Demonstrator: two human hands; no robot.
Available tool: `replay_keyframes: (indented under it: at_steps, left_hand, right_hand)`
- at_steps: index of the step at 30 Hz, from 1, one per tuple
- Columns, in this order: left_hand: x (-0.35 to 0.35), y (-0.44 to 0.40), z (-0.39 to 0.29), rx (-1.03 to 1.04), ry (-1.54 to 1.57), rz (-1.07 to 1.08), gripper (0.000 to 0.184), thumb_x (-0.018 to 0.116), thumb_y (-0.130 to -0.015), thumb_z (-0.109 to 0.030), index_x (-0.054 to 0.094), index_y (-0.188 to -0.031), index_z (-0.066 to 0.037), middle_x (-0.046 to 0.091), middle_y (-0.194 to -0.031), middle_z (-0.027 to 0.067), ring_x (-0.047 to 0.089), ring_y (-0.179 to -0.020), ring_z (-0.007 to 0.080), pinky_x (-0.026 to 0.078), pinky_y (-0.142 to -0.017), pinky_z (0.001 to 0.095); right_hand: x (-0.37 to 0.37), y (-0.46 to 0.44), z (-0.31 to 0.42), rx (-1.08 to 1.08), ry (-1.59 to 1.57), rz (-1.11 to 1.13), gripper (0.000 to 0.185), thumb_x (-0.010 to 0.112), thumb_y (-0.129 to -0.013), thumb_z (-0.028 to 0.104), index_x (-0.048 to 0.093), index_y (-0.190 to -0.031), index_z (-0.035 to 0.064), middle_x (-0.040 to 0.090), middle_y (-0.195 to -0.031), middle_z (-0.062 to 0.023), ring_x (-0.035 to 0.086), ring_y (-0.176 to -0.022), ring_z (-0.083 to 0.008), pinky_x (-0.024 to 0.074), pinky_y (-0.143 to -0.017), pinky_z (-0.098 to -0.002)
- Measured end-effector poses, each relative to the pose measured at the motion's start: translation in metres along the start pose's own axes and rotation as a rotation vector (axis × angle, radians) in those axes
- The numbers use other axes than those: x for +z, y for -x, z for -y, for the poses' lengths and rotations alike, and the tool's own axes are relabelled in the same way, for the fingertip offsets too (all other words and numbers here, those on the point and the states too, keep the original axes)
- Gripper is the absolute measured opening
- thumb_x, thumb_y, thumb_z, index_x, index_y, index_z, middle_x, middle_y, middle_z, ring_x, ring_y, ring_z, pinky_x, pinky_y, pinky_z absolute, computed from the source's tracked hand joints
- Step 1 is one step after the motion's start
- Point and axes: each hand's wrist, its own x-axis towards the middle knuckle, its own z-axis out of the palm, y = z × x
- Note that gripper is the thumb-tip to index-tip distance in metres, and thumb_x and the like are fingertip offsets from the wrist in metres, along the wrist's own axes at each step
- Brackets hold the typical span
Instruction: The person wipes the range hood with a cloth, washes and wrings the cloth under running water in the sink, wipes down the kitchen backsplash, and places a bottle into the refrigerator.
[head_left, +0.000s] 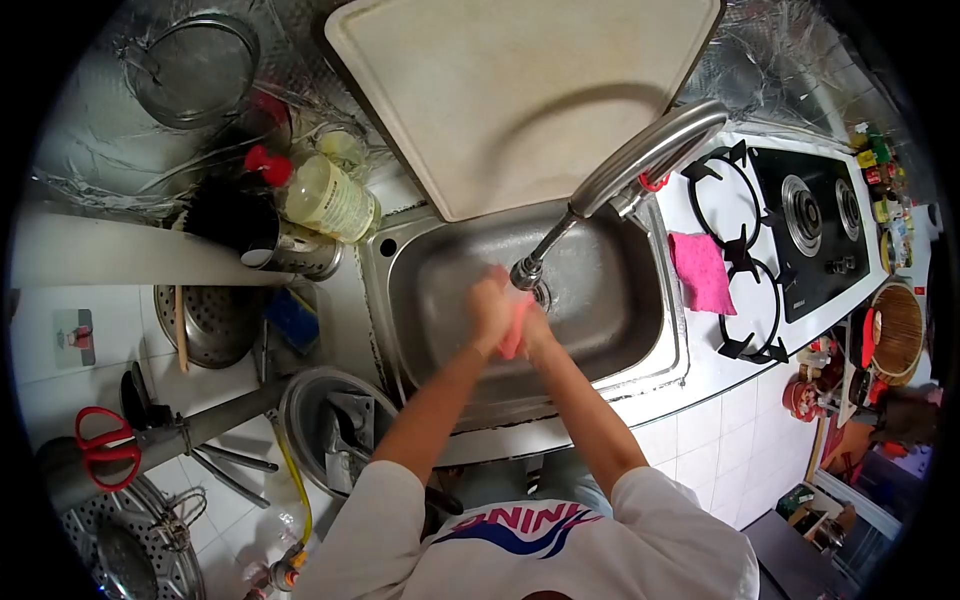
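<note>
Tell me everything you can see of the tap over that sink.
The tap looks like shiny silver metal. Its thick neck rises near the sink's right side and arches over the basin, narrowing to a thin length with a nozzle that slants down. Something red shows near its base. Both hands squeeze a wet-looking pink cloth close to the nozzle; whether they touch it is unclear.

- In the white countertop (pixel 640 402): a rectangular stainless-steel sink (pixel 610 290).
- Behind the sink: a large beige rectangular board (pixel 500 90).
- Over the sink, from its right rear: a curved silver metal faucet (pixel 640 150).
- Right of the sink: a pink fabric cloth (pixel 703 272), then a black glass stove (pixel 812 275).
- Left rear: a translucent red-capped plastic bottle (pixel 330 200).
- Farther left, nearer the front: red-handled scissors (pixel 108 447).
</note>
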Motion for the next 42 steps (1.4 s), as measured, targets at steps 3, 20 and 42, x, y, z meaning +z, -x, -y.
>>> replay_keyframes:
  at_steps: [3,20,42]
  left_hand:
    - [-0.038,-0.011,-0.024,0.012,0.055,-0.094,0.024,0.057,-0.087,-0.028,0.057,-0.092,-0.004,0.061,-0.070,0.0232,0.062,-0.071,0.0398,0.048,-0.059,0.0458]
    - [-0.015,0.013,-0.034,-0.066,0.248,-0.209,0.031,0.060,-0.081,-0.029,0.061,-0.075,0.001,0.060,-0.077,0.0269,0.061,-0.075,0.0430,0.047,-0.065,0.0482]
    - [-0.017,0.039,-0.062,-0.075,0.089,0.036,0.032,0.052,-0.088,-0.036,0.065,-0.096,-0.008,0.061,-0.084,0.0268,0.059,-0.084,0.0452,0.047,-0.074,0.0496]
  right_hand:
    - [-0.003,-0.001,0.000,-0.012,-0.017,-0.122,0.027,0.048,-0.094,0.024,0.053,-0.117,0.0116,0.062,-0.103,-0.0091,0.062,-0.090,-0.0244,0.0516,-0.075,-0.0360]
    - [-0.017,-0.053,-0.018,-0.279,-0.046,-0.101,0.019,0.048,-0.091,0.012,0.052,-0.109,0.0085,0.061,-0.093,-0.0062,0.062,-0.080,-0.0216,0.0523,-0.068,-0.0377]
    - [-0.039,-0.053,-0.024,-0.250,-0.128,0.140,0.027,0.043,-0.095,0.032,0.056,-0.083,0.0120,0.060,-0.080,-0.0035,0.058,-0.072,-0.0186,0.0470,-0.062,-0.0343]
